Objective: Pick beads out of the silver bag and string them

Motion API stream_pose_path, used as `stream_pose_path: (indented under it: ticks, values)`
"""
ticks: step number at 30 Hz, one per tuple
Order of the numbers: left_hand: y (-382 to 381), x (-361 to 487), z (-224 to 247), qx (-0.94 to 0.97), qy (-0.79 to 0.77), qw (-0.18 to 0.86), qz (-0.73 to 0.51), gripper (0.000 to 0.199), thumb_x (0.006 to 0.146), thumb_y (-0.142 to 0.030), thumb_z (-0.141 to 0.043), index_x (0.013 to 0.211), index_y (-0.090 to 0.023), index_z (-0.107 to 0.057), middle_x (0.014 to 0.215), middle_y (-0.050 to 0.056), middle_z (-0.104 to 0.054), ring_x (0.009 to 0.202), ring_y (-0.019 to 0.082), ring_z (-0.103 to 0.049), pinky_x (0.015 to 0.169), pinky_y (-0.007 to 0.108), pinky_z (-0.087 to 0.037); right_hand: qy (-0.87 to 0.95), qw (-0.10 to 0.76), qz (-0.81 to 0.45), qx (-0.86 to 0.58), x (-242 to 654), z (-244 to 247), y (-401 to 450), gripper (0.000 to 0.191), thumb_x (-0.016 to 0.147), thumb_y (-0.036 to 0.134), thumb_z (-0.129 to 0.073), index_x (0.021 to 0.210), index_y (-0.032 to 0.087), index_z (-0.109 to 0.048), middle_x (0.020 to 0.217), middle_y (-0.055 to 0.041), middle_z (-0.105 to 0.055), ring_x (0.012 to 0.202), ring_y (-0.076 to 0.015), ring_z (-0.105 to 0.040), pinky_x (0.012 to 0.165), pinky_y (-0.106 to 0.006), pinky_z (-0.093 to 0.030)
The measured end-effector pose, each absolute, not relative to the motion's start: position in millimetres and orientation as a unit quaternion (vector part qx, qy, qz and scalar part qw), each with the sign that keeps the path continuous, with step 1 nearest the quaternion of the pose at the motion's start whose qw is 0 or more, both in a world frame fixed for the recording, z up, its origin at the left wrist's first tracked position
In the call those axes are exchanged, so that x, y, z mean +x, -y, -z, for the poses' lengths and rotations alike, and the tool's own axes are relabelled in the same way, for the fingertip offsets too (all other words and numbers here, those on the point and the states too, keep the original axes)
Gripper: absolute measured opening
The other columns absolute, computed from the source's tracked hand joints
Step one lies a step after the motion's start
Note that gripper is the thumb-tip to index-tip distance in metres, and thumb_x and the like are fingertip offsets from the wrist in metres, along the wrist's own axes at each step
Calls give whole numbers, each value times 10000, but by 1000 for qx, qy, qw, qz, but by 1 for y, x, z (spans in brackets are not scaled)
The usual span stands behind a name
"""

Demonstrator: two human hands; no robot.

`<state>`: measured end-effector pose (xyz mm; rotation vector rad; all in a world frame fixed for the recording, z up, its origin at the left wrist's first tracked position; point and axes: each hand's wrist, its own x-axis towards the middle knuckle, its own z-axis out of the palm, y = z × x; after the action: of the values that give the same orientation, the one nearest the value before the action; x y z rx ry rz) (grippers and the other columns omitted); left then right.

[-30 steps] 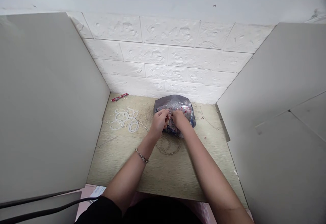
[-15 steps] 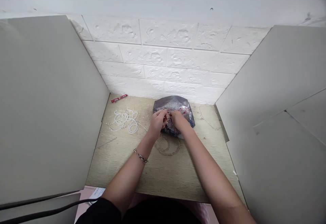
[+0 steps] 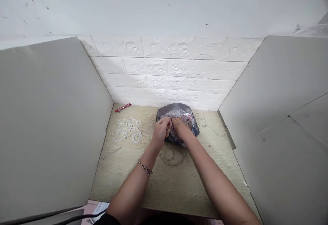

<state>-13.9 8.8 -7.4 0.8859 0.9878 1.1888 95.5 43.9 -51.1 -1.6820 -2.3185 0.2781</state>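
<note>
A silvery plastic bag (image 3: 173, 109) of small mixed beads, red and blue among them, lies open near the back wall. Over its front my left hand (image 3: 162, 128) is closed, thumb and index finger pinched together. Beside it my right hand (image 3: 179, 127) is also closed, its fingertips almost meeting the left ones. Whatever is between the fingers is too small to make out. A string of clear beads (image 3: 172, 164) loops on the table below my hands. Toward the left, a strand runs from my left hand to a heap of white bead strings (image 3: 129, 129).
A red packet (image 3: 123, 108) lies at the back left of the wooden table (image 3: 164, 191). Thin thread (image 3: 215, 131) trails at the back right. Grey panels (image 3: 51, 122) stand on both sides, and a white brick-patterned wall (image 3: 153, 66) closes the back.
The whole view has shifted, so the table sits slightly lower in the picture. My hands stay pinched over the bag, with their fingertips now closer together.
</note>
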Motion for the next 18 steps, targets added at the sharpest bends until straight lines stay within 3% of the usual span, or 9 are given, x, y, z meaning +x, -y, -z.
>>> stream_pose_path:
  ticks: [18]
  values:
    - [-9, -14, 8, 387, -430, 632, -516, 211, 666, -308, -490, 567, -143, -405, 401, -89, -234, 287, -4, -169, 302, 144, -66, 818, 118, -98, -555, 96, 56, -48, 259, 767, 38, -261, 878, 137, -473, 885, -100, -515, 755, -151, -498, 670, -267, -361]
